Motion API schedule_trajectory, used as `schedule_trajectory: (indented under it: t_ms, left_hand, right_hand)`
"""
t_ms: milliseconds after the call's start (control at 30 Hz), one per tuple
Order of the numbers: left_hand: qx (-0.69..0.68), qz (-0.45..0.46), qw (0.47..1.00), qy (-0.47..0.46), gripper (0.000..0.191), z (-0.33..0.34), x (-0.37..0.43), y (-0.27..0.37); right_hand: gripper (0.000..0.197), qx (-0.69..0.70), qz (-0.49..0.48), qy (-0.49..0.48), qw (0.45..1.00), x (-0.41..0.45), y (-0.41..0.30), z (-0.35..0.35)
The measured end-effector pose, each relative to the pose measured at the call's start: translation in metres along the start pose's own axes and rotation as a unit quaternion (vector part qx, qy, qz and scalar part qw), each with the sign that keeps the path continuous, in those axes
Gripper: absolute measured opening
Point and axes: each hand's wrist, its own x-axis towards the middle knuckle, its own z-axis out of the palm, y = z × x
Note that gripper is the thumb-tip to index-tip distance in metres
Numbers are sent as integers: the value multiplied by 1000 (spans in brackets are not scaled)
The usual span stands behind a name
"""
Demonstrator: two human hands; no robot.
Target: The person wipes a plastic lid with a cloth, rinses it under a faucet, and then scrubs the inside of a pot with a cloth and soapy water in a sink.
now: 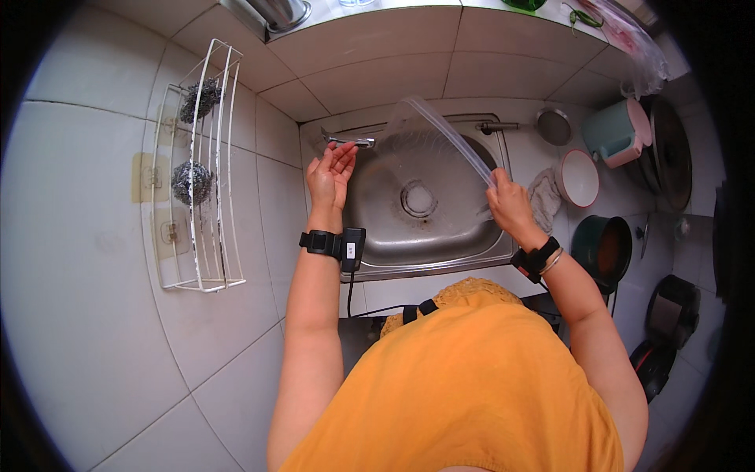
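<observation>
My right hand (510, 202) grips one end of the rim of a clear plastic container or lid (450, 138), which is tilted over the stainless steel sink (433, 251). Its transparent body is hard to make out against the metal. At the sink's far left corner, my left hand (331, 182) is palm up with its fingers slightly curled. The fingertips are at the chrome faucet (361, 141), and whether they touch it is unclear. A round drain (419, 199) shows in the basin's floor.
A white wire rack (221, 194) with steel wool scrubbers (191, 183) hangs on the left wall. Right of the sink are a strainer (554, 127), a teal pitcher (610, 133), a white bowl (579, 179), a grey rag (544, 199) and a dark green pot (598, 251). Green peppers (585, 19) lie on the ledge.
</observation>
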Motion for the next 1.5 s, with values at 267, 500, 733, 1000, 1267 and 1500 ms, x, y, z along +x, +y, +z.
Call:
schedule_trajectory:
  t_ms: [267,500,733,1000,1267,1500]
  left_hand:
    - [1,-6,1000,-3,22,-1,2,0]
    - [141,-31,989,10,25,-6,-7,-8]
    - [215,-40,975,27,32,-15,-20,-26]
    - [285,-88,954,34,27,-32,-46,-56]
    - [90,-171,977,-88,65,-9,-89,-24]
    - [101,-169,972,-128,44,-7,-121,4]
  right_hand:
    - [20,-1,4,-10,1000,3,0,5]
    - [19,5,20,1,1000,3,7,13]
    - [24,-79,-37,49,995,-2,20,-3]
    - [24,-174,-300,192,918,-13,23,-56]
    - [17,-164,-437,246,850,-24,2,-103]
    - [23,-122,-456,231,851,-37,11,-84]
